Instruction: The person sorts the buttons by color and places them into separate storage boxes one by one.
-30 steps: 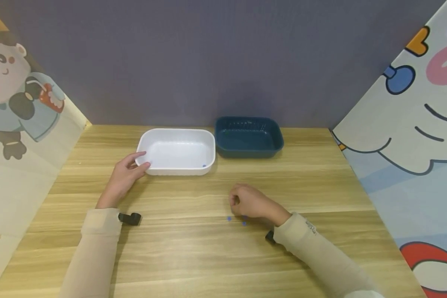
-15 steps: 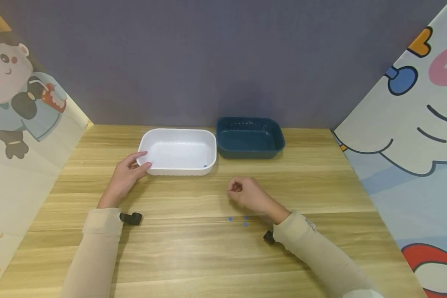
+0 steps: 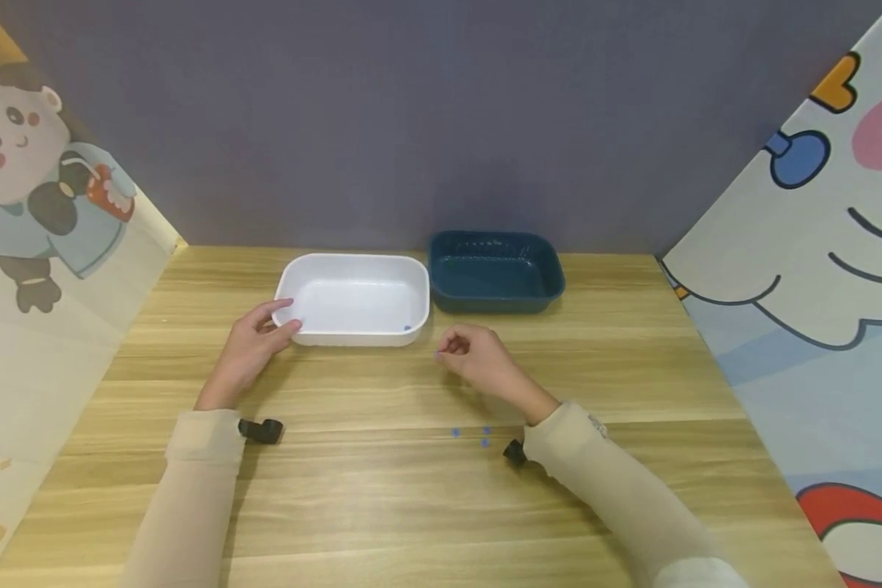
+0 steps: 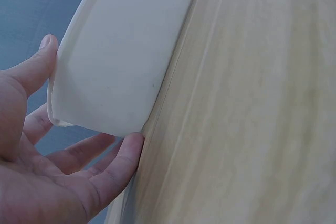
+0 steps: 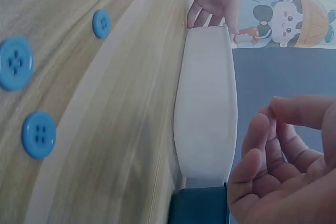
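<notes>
My left hand (image 3: pixel 253 347) holds the left end of a white plastic tray (image 3: pixel 353 339), with thumb and fingers about its rim and end wall. A small blue button (image 3: pixel 407 328) lies inside, near the tray's front right corner. My right hand (image 3: pixel 481 363) is just in front of the two containers, above the wooden table. Its thumb and finger pinch a blue button (image 3: pixel 438 354), mostly hidden; only a blue fleck shows at the fingertips in the head view. Three more blue buttons, one of them a four-hole button (image 5: pixel 39 134), lie on the table nearer the body.
A dark teal tray (image 3: pixel 496 304) stands against the white one on its right, with a tiny green spot (image 3: pixel 450 263) inside. Behind them rises a grey partition (image 3: pixel 412 122). Cartoon-printed panels (image 3: pixel 801 269) flank the wooden table (image 3: pixel 367 506) on both sides.
My right hand has lifted away from the loose buttons and moved forward toward the trays. The left hand still holds the white tray, which stays put.
</notes>
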`<state>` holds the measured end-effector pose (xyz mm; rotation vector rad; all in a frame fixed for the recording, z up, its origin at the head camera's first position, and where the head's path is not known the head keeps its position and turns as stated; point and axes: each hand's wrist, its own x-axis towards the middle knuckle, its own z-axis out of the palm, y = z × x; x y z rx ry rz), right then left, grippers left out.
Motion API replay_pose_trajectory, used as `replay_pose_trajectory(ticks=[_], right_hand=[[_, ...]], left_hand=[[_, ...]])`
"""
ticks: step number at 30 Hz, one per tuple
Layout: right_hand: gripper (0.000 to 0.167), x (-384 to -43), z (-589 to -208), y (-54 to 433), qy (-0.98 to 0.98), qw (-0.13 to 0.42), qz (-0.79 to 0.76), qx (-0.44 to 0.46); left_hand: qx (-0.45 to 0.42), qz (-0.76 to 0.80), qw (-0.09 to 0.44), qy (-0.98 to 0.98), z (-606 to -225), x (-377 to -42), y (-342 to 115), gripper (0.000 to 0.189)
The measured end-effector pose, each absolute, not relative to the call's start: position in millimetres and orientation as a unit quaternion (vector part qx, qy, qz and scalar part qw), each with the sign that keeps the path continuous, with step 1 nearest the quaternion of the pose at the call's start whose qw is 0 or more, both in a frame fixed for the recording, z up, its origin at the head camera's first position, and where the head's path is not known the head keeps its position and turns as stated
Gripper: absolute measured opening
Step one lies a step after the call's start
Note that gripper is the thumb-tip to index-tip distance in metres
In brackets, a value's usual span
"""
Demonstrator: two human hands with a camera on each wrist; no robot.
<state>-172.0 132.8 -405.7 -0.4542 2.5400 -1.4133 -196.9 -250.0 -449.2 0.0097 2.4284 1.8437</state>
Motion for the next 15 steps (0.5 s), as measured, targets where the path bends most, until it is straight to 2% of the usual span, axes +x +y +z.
replay_pose_trajectory(ticks=[15], right_hand=[[0.011, -187, -411, 127, 0.839, 0.121, -0.517, -0.120]], left_hand=[[-0.004, 0.601, 0.055, 0.797, -448, -198, -250, 0.065]])
